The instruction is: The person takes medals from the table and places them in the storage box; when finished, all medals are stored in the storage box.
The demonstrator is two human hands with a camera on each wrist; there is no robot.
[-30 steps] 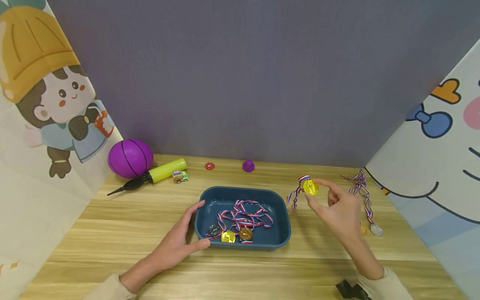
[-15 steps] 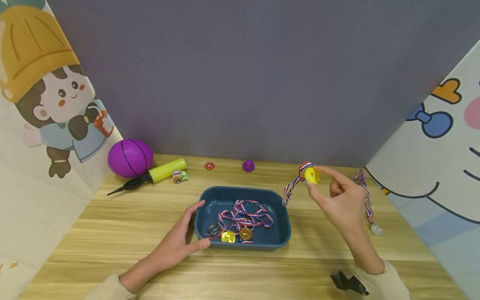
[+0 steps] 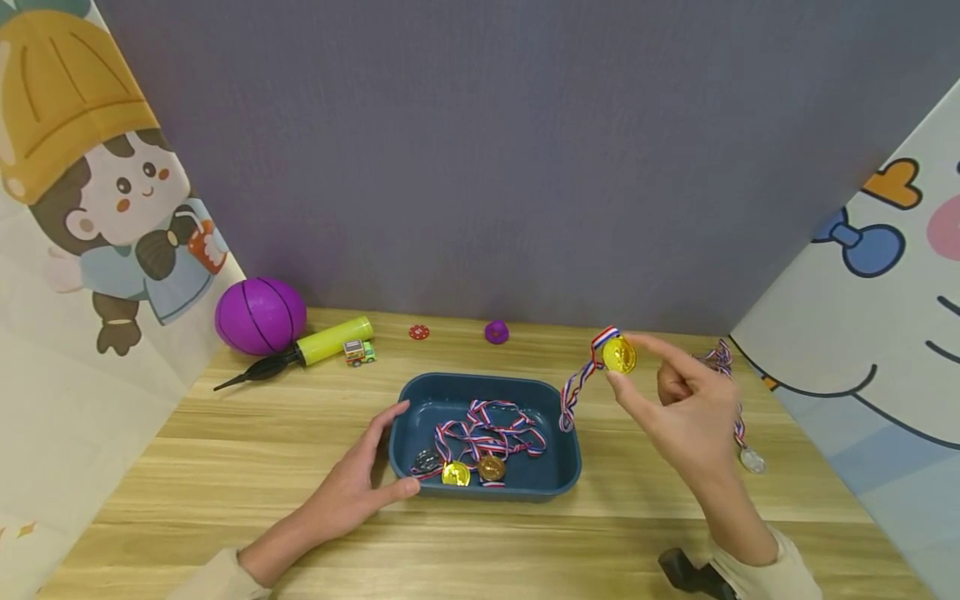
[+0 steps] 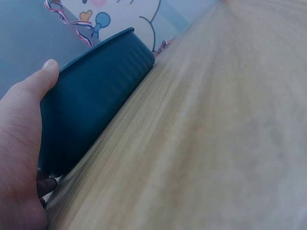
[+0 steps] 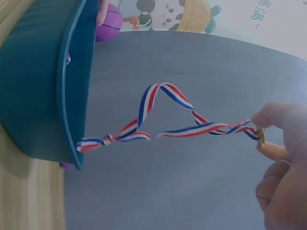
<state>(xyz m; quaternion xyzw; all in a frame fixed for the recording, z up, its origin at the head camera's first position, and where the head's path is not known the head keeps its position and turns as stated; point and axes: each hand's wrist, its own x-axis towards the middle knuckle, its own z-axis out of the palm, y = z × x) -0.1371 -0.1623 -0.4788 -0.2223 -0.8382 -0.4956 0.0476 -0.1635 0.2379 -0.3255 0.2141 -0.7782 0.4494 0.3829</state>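
My left hand point(image 3: 351, 486) holds the left end of a dark blue plastic tub point(image 3: 501, 493), thumb on the near rim and fingers along the left side. Inside lie medals on red, white and blue ribbons: a gold medal point(image 3: 455, 474), a bronze medal point(image 3: 491, 467) and a dark silvery one. Above and right of the tub, my right hand point(image 3: 693, 417) pinches another gold medal point(image 3: 618, 355) between thumb and index finger. Its ribbon point(image 5: 192, 129) dangles, knotted end right at the tub's right rim. In the left wrist view, my thumb point(image 4: 43, 79) lies against the tub's edge point(image 4: 96, 48).
Along the back sit a purple ball point(image 3: 261, 317), a yellow pump point(image 3: 330, 340) with black nozzle, a toy truck point(image 3: 359, 352), a red chip point(image 3: 418, 332) and a small purple piece point(image 3: 497, 332). Right of my hand lies a silver medal point(image 3: 752, 460). A grey wall point(image 3: 480, 167) stands behind.
My right hand has lifted the gold medal a little, and its ribbon has swung left from the table to the tub's right rim. My left hand and the tub stay put.
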